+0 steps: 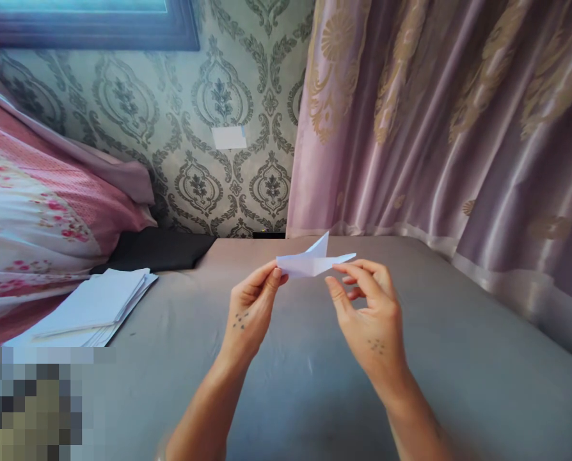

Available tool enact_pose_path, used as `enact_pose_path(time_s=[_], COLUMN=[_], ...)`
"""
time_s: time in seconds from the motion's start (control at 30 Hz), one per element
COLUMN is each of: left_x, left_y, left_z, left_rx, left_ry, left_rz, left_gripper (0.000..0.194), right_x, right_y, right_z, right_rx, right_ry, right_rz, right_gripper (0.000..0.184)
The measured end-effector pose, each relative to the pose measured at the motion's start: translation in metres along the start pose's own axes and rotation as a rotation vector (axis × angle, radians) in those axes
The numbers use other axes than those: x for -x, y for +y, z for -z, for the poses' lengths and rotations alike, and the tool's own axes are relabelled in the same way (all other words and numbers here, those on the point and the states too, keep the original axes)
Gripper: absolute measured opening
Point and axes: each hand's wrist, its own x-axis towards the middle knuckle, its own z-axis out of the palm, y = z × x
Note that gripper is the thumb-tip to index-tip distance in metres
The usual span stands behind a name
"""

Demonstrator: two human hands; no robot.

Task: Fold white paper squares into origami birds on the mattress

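A folded piece of white paper [309, 261], with one pointed flap standing up and another reaching out to the right, is held in the air above the grey surface. My left hand [254, 301] pinches its left end between thumb and fingers. Beside the other end is my right hand [372, 307], its thumb apart from the curved fingers. The right index fingertip appears to touch the underside of the right flap. Whether it presses there I cannot tell.
On the left lies a stack of white paper sheets [94, 301], next to a dark flat cushion-like thing [164, 248]. Pink floral fabric [50, 211] hangs at the far left. A purple curtain [411, 128] borders the grey bed-like surface [290, 384]. A blurred patch covers the lower left corner.
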Motion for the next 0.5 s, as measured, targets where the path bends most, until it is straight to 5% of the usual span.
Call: enact_pose_path(time_s=[0.23,0.5], left_x=[0.008,0.013], left_y=[0.000,-0.001], left_z=[-0.008,-0.014], left_rx=[-0.060,-0.130], left_ry=[-0.048,-0.128], left_rz=[-0.088,-0.210], left_gripper=[0.024,0.020], right_x=[0.014,0.015], right_y=[0.003,0.004], right_z=[-0.017,-0.020], right_rx=[0.026,-0.039], right_ry=[-0.089,-0.097], right_rz=[-0.034,-0.071], right_gripper=[0.040,0.021])
